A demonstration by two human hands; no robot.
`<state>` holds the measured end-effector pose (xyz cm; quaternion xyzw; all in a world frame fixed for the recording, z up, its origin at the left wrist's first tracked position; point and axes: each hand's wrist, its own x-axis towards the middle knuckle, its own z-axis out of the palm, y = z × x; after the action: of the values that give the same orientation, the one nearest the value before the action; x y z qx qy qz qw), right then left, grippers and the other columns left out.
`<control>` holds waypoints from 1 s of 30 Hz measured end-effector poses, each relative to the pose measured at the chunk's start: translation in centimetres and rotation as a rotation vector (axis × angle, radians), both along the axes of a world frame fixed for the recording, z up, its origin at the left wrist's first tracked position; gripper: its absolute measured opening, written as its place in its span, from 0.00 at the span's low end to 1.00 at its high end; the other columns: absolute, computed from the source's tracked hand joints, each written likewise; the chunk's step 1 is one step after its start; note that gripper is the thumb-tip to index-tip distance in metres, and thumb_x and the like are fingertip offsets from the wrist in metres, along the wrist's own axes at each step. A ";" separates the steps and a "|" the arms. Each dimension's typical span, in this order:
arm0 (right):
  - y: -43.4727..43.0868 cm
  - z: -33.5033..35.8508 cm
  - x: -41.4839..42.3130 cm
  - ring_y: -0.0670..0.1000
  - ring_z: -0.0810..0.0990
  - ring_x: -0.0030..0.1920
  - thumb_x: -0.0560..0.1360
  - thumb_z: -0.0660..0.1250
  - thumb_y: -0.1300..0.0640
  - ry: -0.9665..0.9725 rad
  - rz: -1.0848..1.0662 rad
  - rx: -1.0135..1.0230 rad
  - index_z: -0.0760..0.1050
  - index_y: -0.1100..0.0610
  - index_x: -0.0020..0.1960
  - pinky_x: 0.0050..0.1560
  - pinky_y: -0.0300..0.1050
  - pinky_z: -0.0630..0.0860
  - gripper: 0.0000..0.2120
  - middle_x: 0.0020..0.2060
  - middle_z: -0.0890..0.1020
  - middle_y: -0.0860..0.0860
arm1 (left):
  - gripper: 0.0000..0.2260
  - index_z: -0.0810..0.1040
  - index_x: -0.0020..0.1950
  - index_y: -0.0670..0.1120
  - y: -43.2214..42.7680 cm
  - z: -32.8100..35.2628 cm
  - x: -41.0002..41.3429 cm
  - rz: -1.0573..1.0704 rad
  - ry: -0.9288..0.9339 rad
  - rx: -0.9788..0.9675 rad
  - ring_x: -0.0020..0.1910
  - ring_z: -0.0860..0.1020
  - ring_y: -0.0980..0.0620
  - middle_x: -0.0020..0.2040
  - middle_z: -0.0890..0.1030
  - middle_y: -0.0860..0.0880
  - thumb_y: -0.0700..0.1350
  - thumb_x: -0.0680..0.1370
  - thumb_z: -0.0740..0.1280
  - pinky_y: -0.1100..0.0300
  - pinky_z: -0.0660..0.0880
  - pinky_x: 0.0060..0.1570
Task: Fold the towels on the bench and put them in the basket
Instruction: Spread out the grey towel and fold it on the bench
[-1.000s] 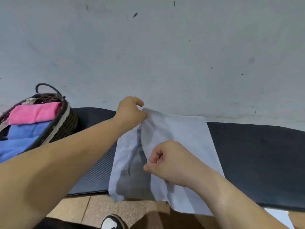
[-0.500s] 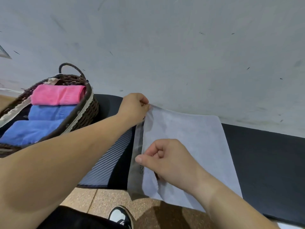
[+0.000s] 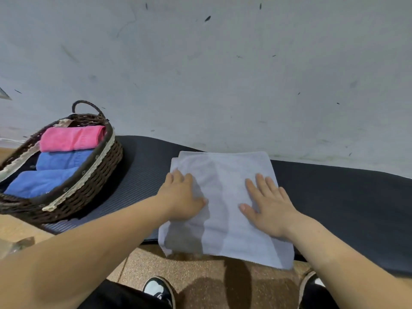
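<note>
Soft pale towel (image 3: 225,197), flat hands, woven wicker basket (image 3: 89,186)

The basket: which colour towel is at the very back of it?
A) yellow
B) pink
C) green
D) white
B: the pink towel lies at the far end of the basket, behind the blue towels.
</note>
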<state>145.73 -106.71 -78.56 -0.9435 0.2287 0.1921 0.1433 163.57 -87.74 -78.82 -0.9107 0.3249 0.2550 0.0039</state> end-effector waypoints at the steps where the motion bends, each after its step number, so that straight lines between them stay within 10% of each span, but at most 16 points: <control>1: -0.1 -0.3 -0.6 0.52 0.27 0.79 0.81 0.42 0.31 0.029 0.005 0.005 0.31 0.44 0.81 0.80 0.58 0.34 0.37 0.79 0.28 0.49 | 0.41 0.52 0.81 0.45 0.0 -0.6 -0.5 0.002 -0.022 0.003 0.81 0.46 0.35 0.82 0.48 0.38 0.69 0.78 0.58 0.42 0.55 0.79; 12: -4.6 0.8 -7.4 0.54 0.26 0.79 0.83 0.38 0.37 0.275 -0.277 -0.080 0.26 0.47 0.80 0.77 0.64 0.29 0.33 0.79 0.27 0.54 | 0.23 0.69 0.73 0.47 -5.1 0.0 -4.9 -0.180 -0.062 -0.412 0.69 0.68 0.46 0.69 0.69 0.48 0.53 0.81 0.65 0.55 0.69 0.66; 17: -5.7 1.8 -7.6 0.57 0.33 0.81 0.83 0.46 0.46 0.214 -0.308 -0.168 0.37 0.55 0.83 0.79 0.65 0.36 0.34 0.82 0.36 0.55 | 0.07 0.78 0.49 0.51 -2.9 2.0 -5.2 -0.051 -0.058 -0.420 0.44 0.78 0.55 0.45 0.79 0.55 0.53 0.78 0.70 0.54 0.80 0.45; 25: 0.6 1.7 -5.3 0.57 0.27 0.79 0.80 0.49 0.29 0.159 0.013 0.096 0.32 0.42 0.82 0.80 0.59 0.37 0.39 0.80 0.28 0.51 | 0.21 0.79 0.37 0.44 -1.6 1.8 -8.6 0.063 0.068 -0.353 0.33 0.80 0.52 0.34 0.82 0.48 0.61 0.72 0.74 0.56 0.76 0.33; 30: -0.8 1.8 -4.0 0.58 0.46 0.82 0.78 0.51 0.29 -0.015 -0.056 0.105 0.58 0.43 0.81 0.81 0.57 0.49 0.35 0.82 0.52 0.52 | 0.12 0.83 0.39 0.44 -1.7 1.9 -8.5 0.085 0.135 -0.336 0.37 0.82 0.53 0.37 0.84 0.48 0.53 0.74 0.75 0.59 0.76 0.35</control>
<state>141.70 -107.49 -76.80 -0.9293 0.2437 0.1926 0.1998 155.08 -89.43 -76.91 -0.8922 0.3239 0.2576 -0.1807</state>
